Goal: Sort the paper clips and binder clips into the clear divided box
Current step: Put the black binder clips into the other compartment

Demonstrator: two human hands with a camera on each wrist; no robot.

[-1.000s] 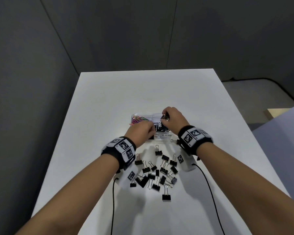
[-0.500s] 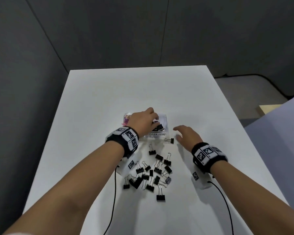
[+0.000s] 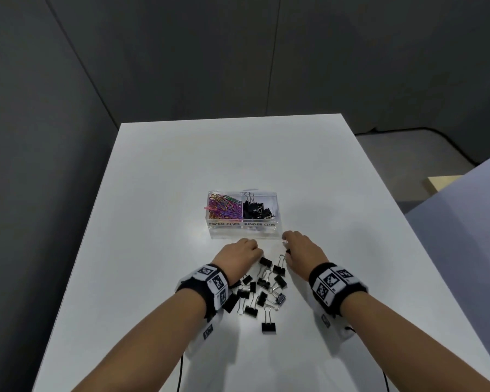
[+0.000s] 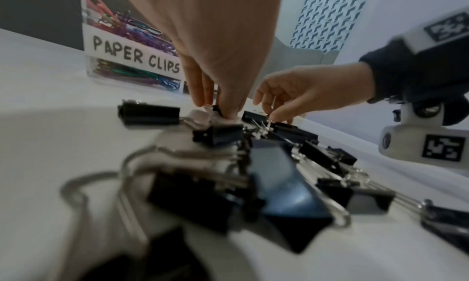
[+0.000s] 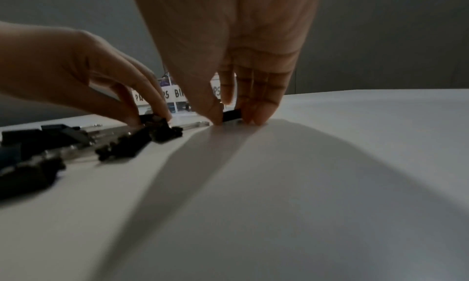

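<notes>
The clear divided box (image 3: 245, 233) stands mid-table, with coloured paper clips (image 3: 225, 209) in its left compartment and black binder clips (image 3: 256, 212) in its right. A loose pile of black binder clips (image 3: 262, 292) lies just in front of it. My left hand (image 3: 253, 251) is down at the pile's far end, and its thumb and fingers pinch a binder clip (image 5: 152, 117). My right hand (image 3: 287, 248) is at the pile's far right and pinches another binder clip (image 5: 231, 114) against the table. In the left wrist view, my left fingertips (image 4: 227, 112) meet on a clip.
The white table (image 3: 167, 179) ends at a dark wall behind and on the left. Its right edge drops to the floor, where a grey panel (image 3: 464, 222) stands. Thin black cables (image 3: 180, 372) trail from both wristbands toward me.
Both hands have come back from the box to the pile. The left hand left the binder-clip compartment and now pinches a clip; the right hand has closed on a clip.
</notes>
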